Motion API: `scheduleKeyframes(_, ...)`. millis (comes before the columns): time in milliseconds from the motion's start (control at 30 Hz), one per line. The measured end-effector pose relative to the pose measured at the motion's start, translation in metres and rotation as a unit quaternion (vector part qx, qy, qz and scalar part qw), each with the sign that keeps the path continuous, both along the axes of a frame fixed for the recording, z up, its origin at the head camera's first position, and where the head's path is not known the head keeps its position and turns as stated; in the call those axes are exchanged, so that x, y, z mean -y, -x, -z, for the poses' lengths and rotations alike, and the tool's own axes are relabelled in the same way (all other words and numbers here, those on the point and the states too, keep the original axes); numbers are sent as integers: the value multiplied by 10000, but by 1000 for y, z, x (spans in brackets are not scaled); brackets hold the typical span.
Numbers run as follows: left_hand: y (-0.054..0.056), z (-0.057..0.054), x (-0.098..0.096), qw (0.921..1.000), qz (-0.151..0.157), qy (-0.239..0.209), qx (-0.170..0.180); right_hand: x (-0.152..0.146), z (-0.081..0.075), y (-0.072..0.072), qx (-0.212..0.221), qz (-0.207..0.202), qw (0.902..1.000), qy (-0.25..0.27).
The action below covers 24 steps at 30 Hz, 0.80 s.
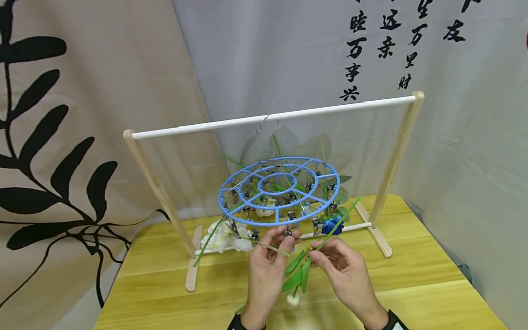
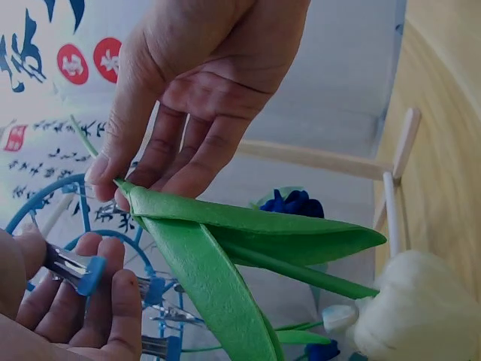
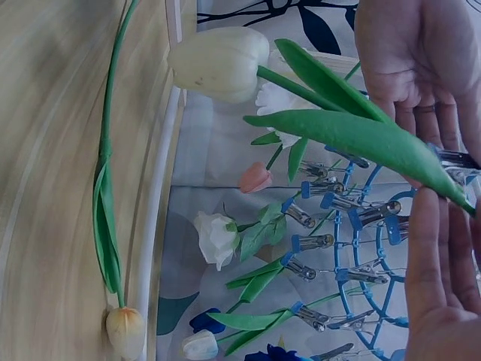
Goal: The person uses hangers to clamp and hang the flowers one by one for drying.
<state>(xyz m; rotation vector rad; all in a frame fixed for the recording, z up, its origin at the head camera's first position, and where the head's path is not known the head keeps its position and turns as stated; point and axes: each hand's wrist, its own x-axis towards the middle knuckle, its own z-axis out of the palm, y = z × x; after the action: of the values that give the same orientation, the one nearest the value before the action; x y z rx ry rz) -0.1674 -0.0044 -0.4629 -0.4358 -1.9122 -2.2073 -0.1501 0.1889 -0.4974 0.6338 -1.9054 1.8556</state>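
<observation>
A blue round clip hanger (image 1: 268, 223) hangs from a white rod, with several metal clips and artificial flowers below it. At its front edge my left hand (image 1: 266, 267) pinches a metal clip with blue tips (image 2: 79, 269) between thumb and fingers. My right hand (image 1: 347, 274) pinches the green stem of a white tulip (image 3: 218, 64) close to that clip. The tulip's bloom points down and toward me, and its green leaves (image 2: 203, 278) spread below the fingers. The stem's far end slants up to the right, past the hanger's edge.
A wooden stand (image 1: 392, 161) with a white top rod (image 1: 333, 110) stands on the wooden table (image 1: 414, 277). Clipped flowers include a white rose (image 3: 216, 239), a pink tulip (image 3: 255, 177) and a blue flower (image 1: 331, 226). A pale tulip (image 3: 125, 333) lies on the table.
</observation>
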Motion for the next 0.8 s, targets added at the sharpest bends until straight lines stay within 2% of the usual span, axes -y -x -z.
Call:
scheduleKeyframes(200, 2, -4, 5, 10000, 70, 10, -27, 5, -5, 1, 102, -57, 9997, 211)
scheduleKeyframes(467, 4, -7, 10, 9996, -186, -95, -209, 10, -11, 4, 79, 126, 9998, 114)
scheduleKeyframes(667, 3, -10, 13, 9996, -232, -138, -38, 13, -12, 5, 240, -48, 9992, 330)
scheduleKeyframes(800, 2, -10, 14, 9992, -408, -51, 31, 16, -13, 5, 228, -131, 9985, 478)
